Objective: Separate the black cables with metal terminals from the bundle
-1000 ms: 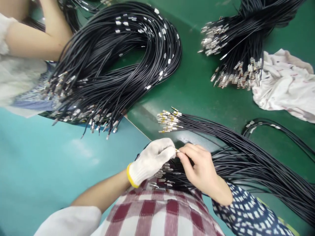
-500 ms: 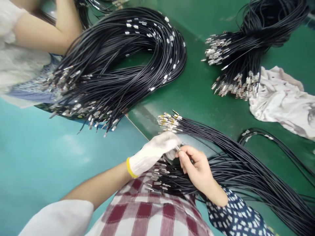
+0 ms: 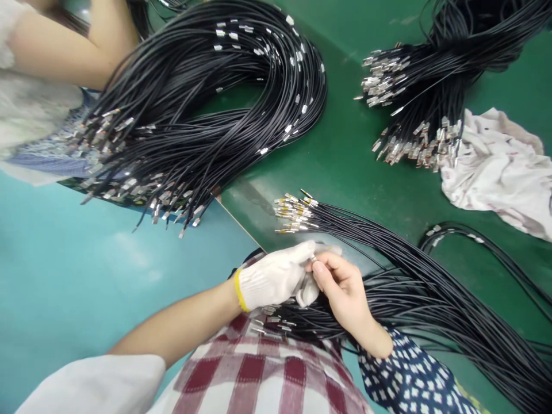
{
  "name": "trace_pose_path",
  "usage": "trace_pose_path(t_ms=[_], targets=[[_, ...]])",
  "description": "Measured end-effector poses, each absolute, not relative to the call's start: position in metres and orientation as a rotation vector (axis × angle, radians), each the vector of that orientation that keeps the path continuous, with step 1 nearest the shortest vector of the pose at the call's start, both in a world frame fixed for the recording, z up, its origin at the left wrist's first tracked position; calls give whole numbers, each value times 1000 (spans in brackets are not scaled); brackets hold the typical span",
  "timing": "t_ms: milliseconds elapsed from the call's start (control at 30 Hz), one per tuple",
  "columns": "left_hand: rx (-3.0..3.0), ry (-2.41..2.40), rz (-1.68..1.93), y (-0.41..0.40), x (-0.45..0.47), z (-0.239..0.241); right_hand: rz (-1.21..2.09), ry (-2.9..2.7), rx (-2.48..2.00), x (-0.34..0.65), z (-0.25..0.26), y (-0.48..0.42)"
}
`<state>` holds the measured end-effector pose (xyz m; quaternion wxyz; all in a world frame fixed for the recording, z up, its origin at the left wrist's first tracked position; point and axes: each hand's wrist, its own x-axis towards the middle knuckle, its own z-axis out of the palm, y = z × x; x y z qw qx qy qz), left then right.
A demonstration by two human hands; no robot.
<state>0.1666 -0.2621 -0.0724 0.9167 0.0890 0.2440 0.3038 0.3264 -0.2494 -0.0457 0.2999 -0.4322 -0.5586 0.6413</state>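
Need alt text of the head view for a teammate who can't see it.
A bare right hand pinches a small metallic tip close to a white-gloved left hand, above black cables. On a green table lie a looped cable bundle and a crumpled white cloth, with another person's arm at upper left.

Cables (image 3: pixel 431 273): smooth black coating that looks like plastic, with a soft sheen
Cable ends (image 3: pixel 295 214): bright, shiny metal, some with yellowish patches
Glove (image 3: pixel 267 283): white knitted cloth, matt, ribbed toward the yellow edge
Worktop (image 3: pixel 345 172): smooth green surface, dully glossy, lightly specked
Floor (image 3: pixel 99 287): smooth, blue-green, glossy with blurred highlights
Rag (image 3: pixel 504 164): soft crumpled cloth, matt
Checked garment (image 3: pixel 267 374): matt woven cloth
Patterned sleeve (image 3: pixel 409 368): matt cloth
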Motion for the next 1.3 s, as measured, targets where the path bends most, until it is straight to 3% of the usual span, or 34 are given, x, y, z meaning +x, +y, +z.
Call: trace_pose_path(t_ms=[1133,1300], targets=[[354,650,682,-255,170,-61,1520,-1655,-1257,323,-50,-245],[871,1134,739,-268,149,-40,1327,-2127,-978,334,-36,-245]])
